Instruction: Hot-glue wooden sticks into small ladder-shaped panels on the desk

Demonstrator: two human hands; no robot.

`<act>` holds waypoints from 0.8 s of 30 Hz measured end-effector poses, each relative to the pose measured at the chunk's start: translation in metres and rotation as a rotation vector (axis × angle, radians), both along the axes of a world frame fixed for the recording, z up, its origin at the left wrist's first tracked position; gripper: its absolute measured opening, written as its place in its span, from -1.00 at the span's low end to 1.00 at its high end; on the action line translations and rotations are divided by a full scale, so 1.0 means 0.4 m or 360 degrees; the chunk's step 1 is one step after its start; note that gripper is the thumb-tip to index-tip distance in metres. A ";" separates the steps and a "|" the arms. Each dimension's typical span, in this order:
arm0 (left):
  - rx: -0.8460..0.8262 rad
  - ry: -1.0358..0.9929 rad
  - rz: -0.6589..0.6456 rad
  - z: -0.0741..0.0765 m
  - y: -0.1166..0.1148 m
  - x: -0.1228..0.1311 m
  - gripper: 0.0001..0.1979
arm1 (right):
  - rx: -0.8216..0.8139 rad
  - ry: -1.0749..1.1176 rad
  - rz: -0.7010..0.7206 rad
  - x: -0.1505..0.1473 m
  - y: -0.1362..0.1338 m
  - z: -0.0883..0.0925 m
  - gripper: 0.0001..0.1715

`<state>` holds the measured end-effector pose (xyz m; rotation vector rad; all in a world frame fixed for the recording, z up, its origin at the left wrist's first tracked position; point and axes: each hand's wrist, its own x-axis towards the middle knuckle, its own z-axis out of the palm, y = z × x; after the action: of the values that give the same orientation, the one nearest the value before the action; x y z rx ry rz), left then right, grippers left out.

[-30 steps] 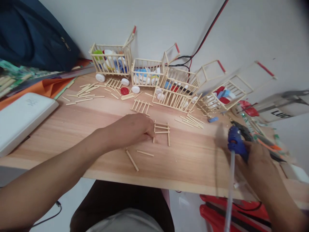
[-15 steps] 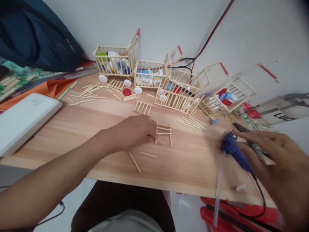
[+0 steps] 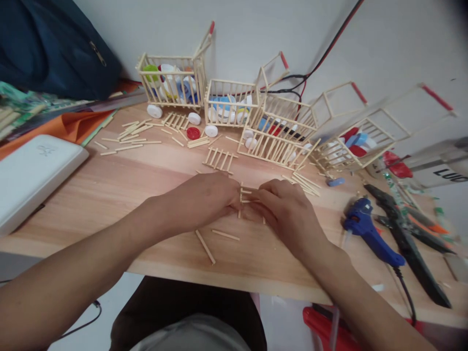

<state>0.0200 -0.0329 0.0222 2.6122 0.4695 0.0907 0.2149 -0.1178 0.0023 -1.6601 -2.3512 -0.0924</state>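
Observation:
A small frame of thin wooden sticks (image 3: 240,207) lies on the table between my hands. My left hand (image 3: 215,200) is closed, its fingertips pressed on the frame's left side. From the right, my right hand (image 3: 285,209) reaches over the frame, its fingers closed on the right side and hiding much of it. Below my left hand, two loose sticks (image 3: 225,235) rest on the wood. Another ladder-like stick piece (image 3: 220,161) lies just beyond my left hand. The blue glue gun (image 3: 373,234) rests on the table to the right.
Small stick carts (image 3: 171,83) holding bottle caps stand along the wall. Loose sticks (image 3: 135,136) lie at the back left, with a white box (image 3: 40,180) nearer the left edge. Black-handled pliers (image 3: 409,253) lie at the right beside the glue gun's cable.
My right hand has let go of the glue gun and moved left to the stick frame. My left hand stays at the frame's left side. The view has shifted slightly.

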 end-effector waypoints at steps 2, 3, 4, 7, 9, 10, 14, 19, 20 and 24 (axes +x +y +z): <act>-0.0001 0.0016 -0.0003 0.002 0.000 0.002 -0.80 | -0.0019 0.0016 0.0011 0.000 0.003 -0.003 -0.82; -0.0003 0.0027 -0.0005 0.003 0.000 0.003 -0.79 | -0.0031 0.0031 0.0012 0.000 0.003 -0.004 -0.82; -0.0003 0.0037 -0.0007 0.005 0.000 0.004 -0.79 | -0.0047 0.0050 0.0011 0.001 0.003 -0.006 -0.83; 0.0009 0.0045 -0.0019 0.009 -0.001 0.007 -0.79 | -0.0080 0.0130 -0.0021 0.004 0.003 -0.011 -0.83; 0.0025 0.0049 -0.0026 0.009 0.000 0.007 -0.78 | -0.0080 0.0161 -0.0067 0.005 0.003 -0.013 -0.82; 0.0035 0.0052 -0.0033 0.008 0.000 0.007 -0.78 | -0.0081 0.0156 -0.0084 0.005 0.004 -0.014 -0.81; 0.0060 0.0037 -0.0048 0.004 0.003 0.004 -0.78 | -0.0090 0.0058 -0.0095 0.002 0.008 -0.016 -0.79; 0.0064 0.0017 -0.0064 -0.002 0.004 0.002 -0.77 | -0.0074 0.0012 -0.0082 0.000 0.011 -0.017 -0.77; 0.0066 0.0015 -0.0067 -0.002 0.005 0.003 -0.77 | -0.0074 0.0005 -0.0081 0.000 0.011 -0.017 -0.77; 0.0051 0.0021 -0.0063 0.000 0.004 0.004 -0.78 | -0.0090 -0.0023 -0.0092 -0.003 0.011 -0.014 -0.78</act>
<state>0.0216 -0.0314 0.0224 2.6537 0.4238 0.0687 0.2137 -0.1136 -0.0033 -1.7595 -2.3370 -0.0495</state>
